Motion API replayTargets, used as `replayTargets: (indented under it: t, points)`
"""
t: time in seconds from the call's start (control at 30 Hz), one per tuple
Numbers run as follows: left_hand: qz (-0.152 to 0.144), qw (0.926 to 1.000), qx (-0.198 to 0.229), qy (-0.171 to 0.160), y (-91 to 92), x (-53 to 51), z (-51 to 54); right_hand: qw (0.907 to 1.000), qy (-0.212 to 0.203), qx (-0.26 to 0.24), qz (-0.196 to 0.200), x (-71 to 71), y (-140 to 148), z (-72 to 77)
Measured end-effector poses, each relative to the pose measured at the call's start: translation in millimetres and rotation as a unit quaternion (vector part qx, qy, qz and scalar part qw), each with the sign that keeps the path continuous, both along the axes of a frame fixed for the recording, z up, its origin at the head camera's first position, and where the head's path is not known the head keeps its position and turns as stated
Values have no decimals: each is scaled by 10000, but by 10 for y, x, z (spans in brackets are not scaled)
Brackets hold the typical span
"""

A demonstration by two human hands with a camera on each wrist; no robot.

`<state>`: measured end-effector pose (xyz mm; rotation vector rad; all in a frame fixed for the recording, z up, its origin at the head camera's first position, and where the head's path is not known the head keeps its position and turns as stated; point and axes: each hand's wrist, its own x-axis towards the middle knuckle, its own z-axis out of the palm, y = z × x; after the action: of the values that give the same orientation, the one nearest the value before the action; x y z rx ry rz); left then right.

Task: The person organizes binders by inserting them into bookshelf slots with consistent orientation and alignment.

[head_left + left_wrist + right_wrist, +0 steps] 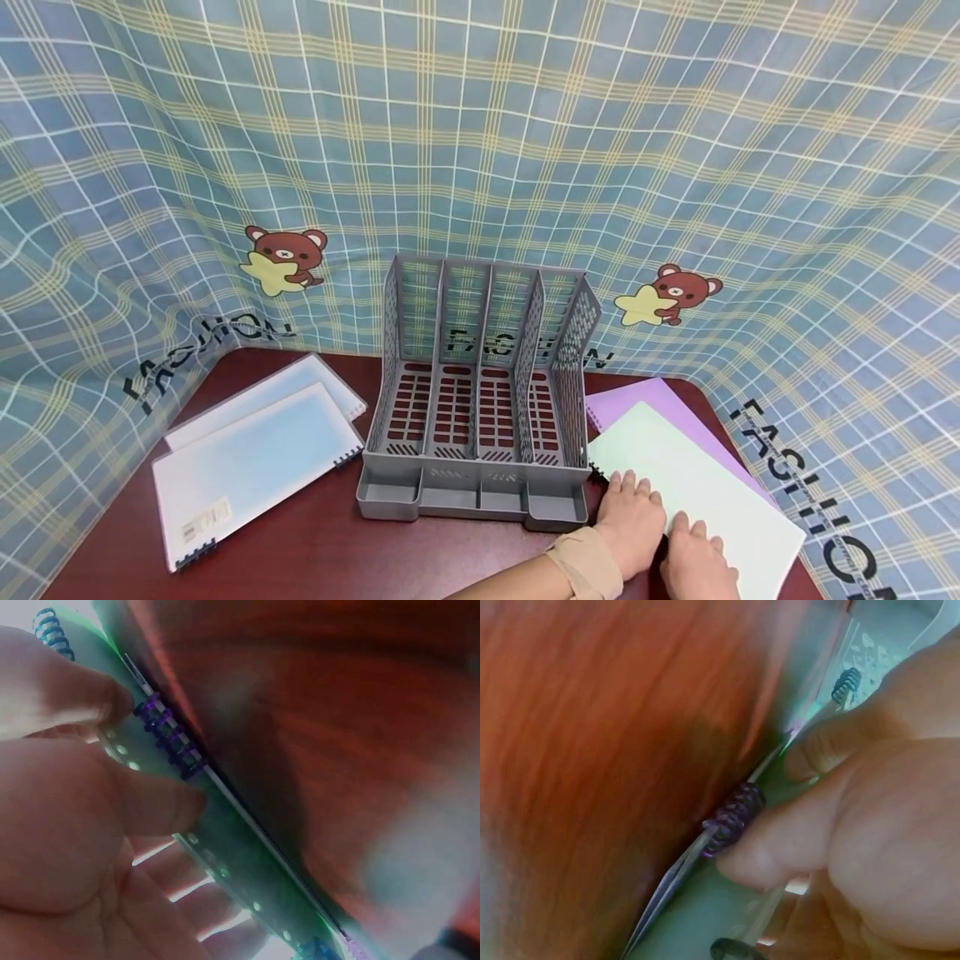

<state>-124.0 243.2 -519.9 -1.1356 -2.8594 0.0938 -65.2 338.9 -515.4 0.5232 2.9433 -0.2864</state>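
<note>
Four notebooks (262, 467) outside rack (474, 468), stowing seemingly all ahead; left hand (632, 518) and right hand (697, 567) nearly closed, pinching edge of green notebook (690, 475) between thumb and fingers.

"FASHION" | repeated on plaid cloth (480, 125) || barcode label (204, 522) on blue notebook (262, 462) | lettering too small

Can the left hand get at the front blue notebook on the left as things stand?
Probably yes, but only after releasing the green notebook, which the left hand grips. The front blue notebook lies on top, uncovered, and the way past the front of the organizer looks free.
</note>
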Motion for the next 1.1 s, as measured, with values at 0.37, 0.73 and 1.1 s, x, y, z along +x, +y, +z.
replayTargets:
  t: [0.37,0.73,1.1]
  points:
    - [-363,9954,685,565,-162,5,194,9962,828,42,258,124,55,45]
    - [-1566,9288,3233,913,-670,-95,1047,9834,1799,-150,-178,237,328,482]
    - [-894,8893,4453,526,-1230,-260,1399,9413,3250,-99,-912,276,320,891]
